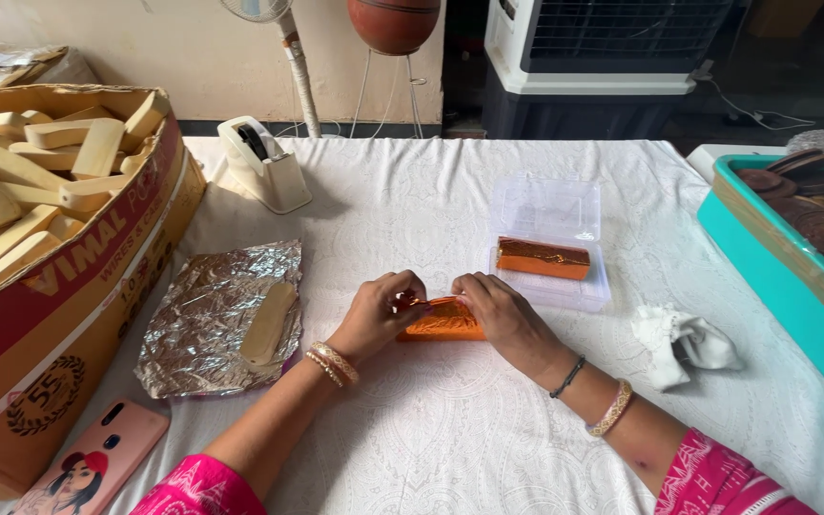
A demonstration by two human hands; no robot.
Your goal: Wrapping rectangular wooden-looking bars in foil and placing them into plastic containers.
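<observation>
Both hands pinch orange foil around a block on the white table.

Largest first: the cardboard box of pale wooden pieces sits far left of the grip; silver foil sheet just left; clear case just beyond. Left hand and right hand are clamped on the orange-foiled block. Thin foil could tear if the fingertips pull too hard.

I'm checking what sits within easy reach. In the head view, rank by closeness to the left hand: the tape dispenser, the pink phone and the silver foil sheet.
From the left hand:
1. Silver foil sheet, just to its left.
2. Pink phone, lower left, at the table's near edge.
3. Tape dispenser, far side, upper left.
</observation>
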